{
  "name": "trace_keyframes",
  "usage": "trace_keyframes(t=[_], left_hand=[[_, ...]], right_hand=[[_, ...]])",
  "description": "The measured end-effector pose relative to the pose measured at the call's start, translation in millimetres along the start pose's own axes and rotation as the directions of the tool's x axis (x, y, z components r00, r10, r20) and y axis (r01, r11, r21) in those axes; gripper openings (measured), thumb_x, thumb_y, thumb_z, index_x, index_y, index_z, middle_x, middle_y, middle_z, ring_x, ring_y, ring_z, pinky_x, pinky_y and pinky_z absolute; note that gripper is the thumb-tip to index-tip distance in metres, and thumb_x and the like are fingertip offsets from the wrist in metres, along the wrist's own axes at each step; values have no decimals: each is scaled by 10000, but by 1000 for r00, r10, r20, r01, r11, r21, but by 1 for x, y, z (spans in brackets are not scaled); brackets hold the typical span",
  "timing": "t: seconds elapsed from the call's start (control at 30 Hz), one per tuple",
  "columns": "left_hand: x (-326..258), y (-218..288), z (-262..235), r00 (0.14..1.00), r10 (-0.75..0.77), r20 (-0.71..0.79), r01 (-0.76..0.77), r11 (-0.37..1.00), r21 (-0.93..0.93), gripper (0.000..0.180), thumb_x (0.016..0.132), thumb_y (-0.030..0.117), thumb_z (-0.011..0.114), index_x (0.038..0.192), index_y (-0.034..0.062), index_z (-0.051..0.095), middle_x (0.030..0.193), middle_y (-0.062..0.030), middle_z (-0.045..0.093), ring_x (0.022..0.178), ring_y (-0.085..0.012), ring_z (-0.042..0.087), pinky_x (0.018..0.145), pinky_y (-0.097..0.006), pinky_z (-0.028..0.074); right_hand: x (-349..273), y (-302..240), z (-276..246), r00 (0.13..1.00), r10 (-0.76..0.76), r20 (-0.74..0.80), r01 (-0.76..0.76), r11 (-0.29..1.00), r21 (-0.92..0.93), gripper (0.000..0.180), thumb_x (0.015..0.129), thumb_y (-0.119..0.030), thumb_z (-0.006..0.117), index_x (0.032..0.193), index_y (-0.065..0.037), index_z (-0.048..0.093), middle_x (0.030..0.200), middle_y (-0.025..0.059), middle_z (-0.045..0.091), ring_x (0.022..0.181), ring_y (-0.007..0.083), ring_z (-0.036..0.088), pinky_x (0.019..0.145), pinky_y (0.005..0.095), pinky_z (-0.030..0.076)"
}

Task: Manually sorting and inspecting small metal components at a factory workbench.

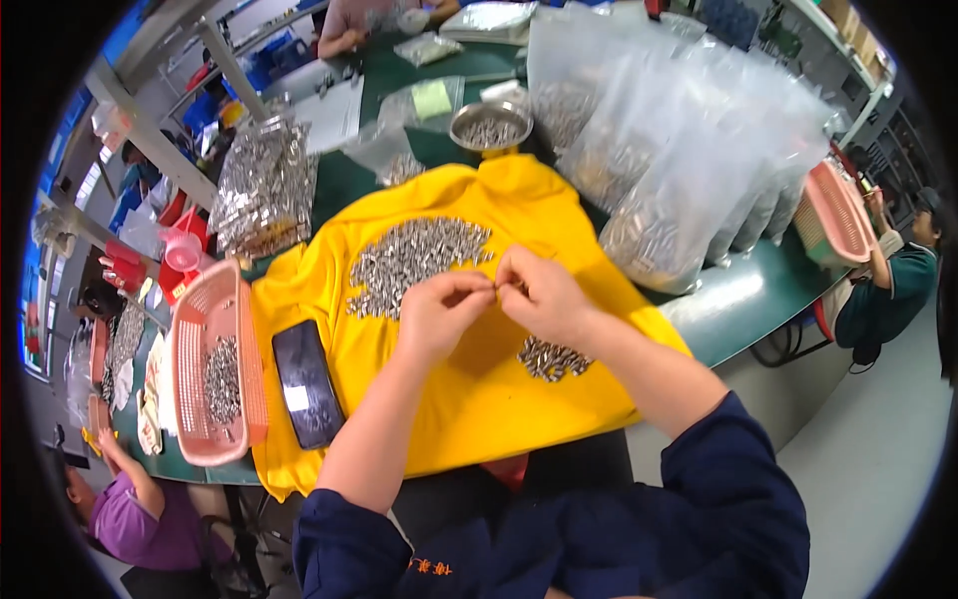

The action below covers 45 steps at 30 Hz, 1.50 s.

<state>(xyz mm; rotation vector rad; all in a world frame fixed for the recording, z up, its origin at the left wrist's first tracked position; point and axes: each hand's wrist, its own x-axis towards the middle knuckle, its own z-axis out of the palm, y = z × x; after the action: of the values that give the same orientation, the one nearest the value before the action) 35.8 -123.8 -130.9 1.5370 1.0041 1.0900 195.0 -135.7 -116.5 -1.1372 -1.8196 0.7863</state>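
My left hand and my right hand meet above a yellow cloth, fingertips pinched together. Whatever sits between them is too small to make out. Just beyond my hands spreads a large pile of small silvery metal parts, short and cylindrical. A smaller heap of similar metal parts lies under my right wrist, partly covered by it. To the left, a pink plastic basket holds more small metal parts.
A dark phone lies between basket and left forearm. Behind the cloth stand a metal bowl of parts and large clear bags. Silvery packets are stacked at far left. Other people sit across the table and at both sides.
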Motion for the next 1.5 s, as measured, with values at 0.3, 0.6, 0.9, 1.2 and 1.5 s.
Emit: trace_keyframes(t=[0.3,0.6,0.9,1.2,1.5], left_hand=[[1,-6,-7,995,99,-2,-99,995,0,110,719,2,580,828,12,591,789,-53,603,730,-126,573,675,-225,456],[-17,26,23,851,430,300,-524,674,520,271,691,122,603,960,99,570,1040,-114,539,960,-281,512,810,-344,418],[-79,48,-115,868,171,-467,363,424,830,774,662,313,643,1246,-18,257,1214,-243,350,1134,-349,346,931,-358,305],[-89,24,-111,802,-60,-595,596,155,788,852,614,370,630,1262,6,214,1107,-248,413,1018,-358,451,848,-371,390],[-77,14,-116,749,-65,-659,662,112,741,793,614,311,608,1248,16,234,1058,-255,447,972,-361,479,837,-381,394]], right_hand=[[13,10,-26,991,63,-119,-43,986,164,44,723,-55,476,758,-28,469,650,31,471,603,97,439,545,233,370],[14,24,-26,931,-107,-348,97,994,-45,69,710,-58,494,759,-10,486,628,130,530,568,219,536,534,287,417],[26,22,-20,908,-183,-378,188,982,-22,78,729,-78,507,778,-19,492,638,103,536,577,194,537,549,277,417],[15,23,-21,912,-125,-390,158,986,55,67,725,-68,496,768,-16,492,632,80,526,562,146,510,546,255,409],[16,20,-21,911,-141,-388,177,983,58,87,732,-84,494,778,-10,485,633,73,528,559,136,502,545,252,406]])
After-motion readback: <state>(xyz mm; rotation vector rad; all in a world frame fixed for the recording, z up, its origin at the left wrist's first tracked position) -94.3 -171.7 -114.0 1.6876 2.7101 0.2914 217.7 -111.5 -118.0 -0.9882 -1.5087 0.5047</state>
